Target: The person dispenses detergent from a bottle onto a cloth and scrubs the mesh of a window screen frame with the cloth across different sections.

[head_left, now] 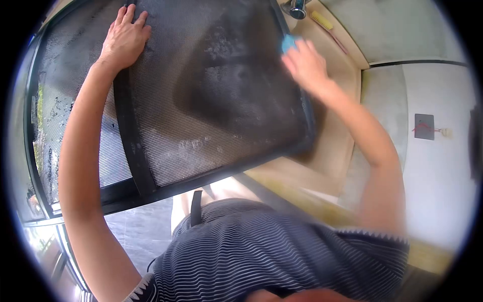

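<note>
A large dark-framed mesh window screen (166, 110) lies tilted in front of me, wet in patches. My left hand (126, 40) rests on the screen by its dark crossbar, fingers stretched out and slightly apart. At the screen's right frame edge, my right hand (308, 65) is closed on a light-blue sponge (289, 44), pressed against the frame. Motion blurs this hand, and most of the sponge is hidden behind the fingers.
Right of the screen is a beige basin (347, 95) with a rim. A yellow-bristled brush (322, 21) lies at its far edge, near a chrome faucet (297, 9). A grey square plate (424, 126) sits on the white surface at the right.
</note>
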`<state>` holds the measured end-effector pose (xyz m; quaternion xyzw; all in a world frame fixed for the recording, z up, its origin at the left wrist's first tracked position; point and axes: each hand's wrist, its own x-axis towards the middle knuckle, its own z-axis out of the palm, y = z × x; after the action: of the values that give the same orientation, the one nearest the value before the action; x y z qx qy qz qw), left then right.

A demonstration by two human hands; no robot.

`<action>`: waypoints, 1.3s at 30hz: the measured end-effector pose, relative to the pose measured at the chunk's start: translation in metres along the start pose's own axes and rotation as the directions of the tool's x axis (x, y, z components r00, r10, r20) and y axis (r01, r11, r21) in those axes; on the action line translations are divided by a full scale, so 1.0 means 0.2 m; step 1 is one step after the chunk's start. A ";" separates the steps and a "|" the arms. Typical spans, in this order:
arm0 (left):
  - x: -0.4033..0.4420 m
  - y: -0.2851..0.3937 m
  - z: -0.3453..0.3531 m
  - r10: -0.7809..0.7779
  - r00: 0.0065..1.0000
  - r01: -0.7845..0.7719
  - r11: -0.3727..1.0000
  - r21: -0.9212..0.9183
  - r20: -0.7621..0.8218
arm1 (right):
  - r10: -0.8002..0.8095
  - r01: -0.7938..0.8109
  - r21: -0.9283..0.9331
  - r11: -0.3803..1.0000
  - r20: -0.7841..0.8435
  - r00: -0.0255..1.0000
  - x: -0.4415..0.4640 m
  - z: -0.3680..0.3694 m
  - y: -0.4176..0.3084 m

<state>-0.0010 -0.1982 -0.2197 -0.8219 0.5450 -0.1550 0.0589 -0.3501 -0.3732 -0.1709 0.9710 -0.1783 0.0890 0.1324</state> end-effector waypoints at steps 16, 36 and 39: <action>-0.16 0.01 -0.11 0.073 0.997 -0.070 0.989 -0.127 0.014 | -0.025 0.041 -0.160 0.986 0.101 0.995 0.40 0.20 0.14; -0.14 0.03 -0.15 0.060 0.998 -0.061 0.980 -0.192 -0.009 | 0.473 -0.473 0.038 0.880 0.013 0.881 1.15 0.60 0.37; -0.13 0.05 -0.07 0.016 0.993 -0.037 0.981 -0.188 -0.115 | 0.331 -0.289 -0.191 0.938 0.247 0.911 1.11 0.46 0.36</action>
<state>-0.0240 -0.1767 -0.2142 -0.8064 0.5706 -0.1477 -0.0487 -0.1601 -0.5366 -0.1924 0.9202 -0.3534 -0.0408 0.1632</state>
